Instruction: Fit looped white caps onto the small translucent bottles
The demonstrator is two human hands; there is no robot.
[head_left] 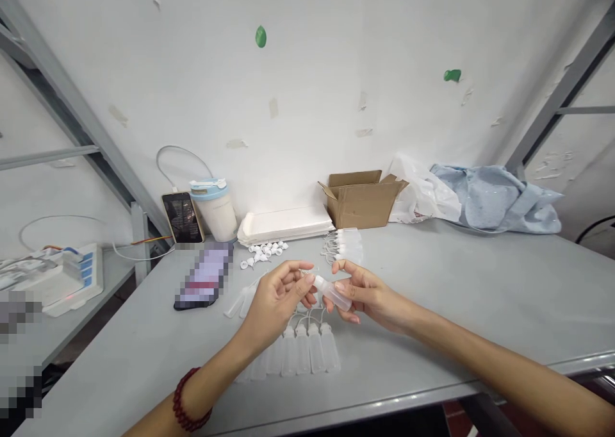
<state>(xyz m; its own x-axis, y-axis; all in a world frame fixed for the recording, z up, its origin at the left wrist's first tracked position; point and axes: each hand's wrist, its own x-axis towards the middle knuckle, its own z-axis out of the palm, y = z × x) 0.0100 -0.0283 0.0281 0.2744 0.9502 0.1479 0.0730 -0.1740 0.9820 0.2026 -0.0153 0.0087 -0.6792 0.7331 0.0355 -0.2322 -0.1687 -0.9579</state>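
Note:
My right hand (pixel 366 294) is curled round a small translucent plastic bottle (pixel 333 294), held on its side above the grey table (pixel 456 296). My left hand (pixel 277 299), with a red bead bracelet at the wrist, pinches the bottle's neck end with thumb and fingertips; whether a cap sits there I cannot make out. Below the hands lies a row of several similar capped bottles (pixel 307 350). A heap of small white caps (pixel 263 253) lies further back, and another bunch of bottles (pixel 344 245) beside it.
At the wall stand an open cardboard box (pixel 361 200), a stack of white trays (pixel 286 224), a lidded white cup (pixel 214 207), a propped phone (pixel 182 217) on a cable, a white plastic bag (pixel 420 193) and blue cloth (pixel 494 197). A blurred dark flat thing (pixel 204 277) lies left.

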